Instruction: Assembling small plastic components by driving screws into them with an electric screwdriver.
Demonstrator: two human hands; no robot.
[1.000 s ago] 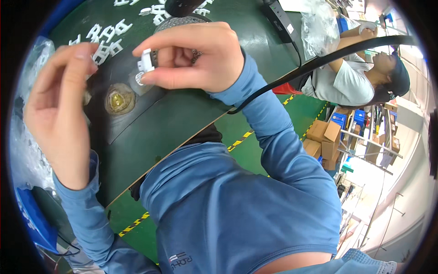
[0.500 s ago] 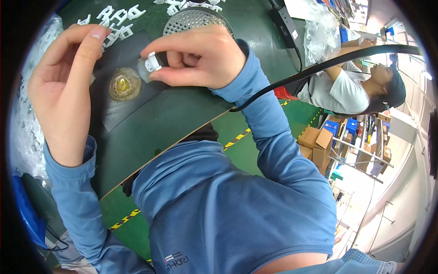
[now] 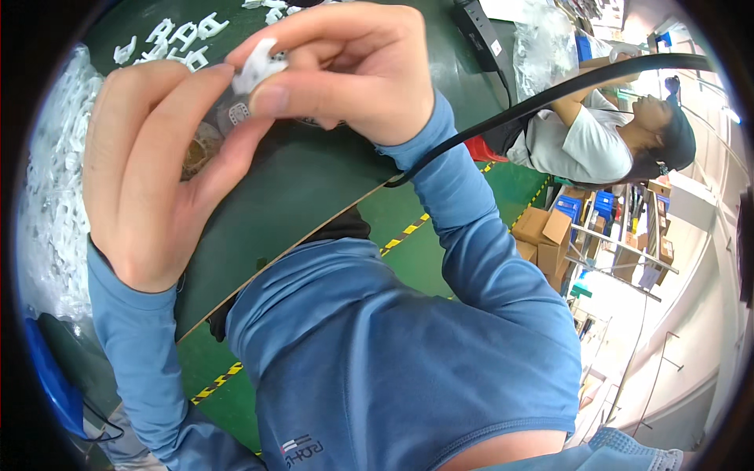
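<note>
A small white plastic part [image 3: 258, 67] is raised above the green table, pinched between the thumb and index finger of my right hand [image 3: 361, 67]. My left hand [image 3: 149, 165] curls in from the left. Its index fingertip touches the part's left edge, and its thumb tip meets my right thumb below. Whether the left fingers also hold something small is hidden. Behind them, a translucent piece with small holes [image 3: 238, 114] shows in the gap. A round brownish pot [image 3: 200, 149] is partly covered by my left fingers.
Several similar white parts [image 3: 184, 35] lie at the far left of the table. A large clear bag of white pieces [image 3: 55, 196] fills the left edge. A black power strip [image 3: 479, 35] and a clear plastic bag [image 3: 546, 55] are far right, where a co-worker [image 3: 589, 141] sits.
My left hand has moved right to meet the right hand. The right hand has lifted the white part upward in the picture and tilted it, covering most of the perforated metal dish.
</note>
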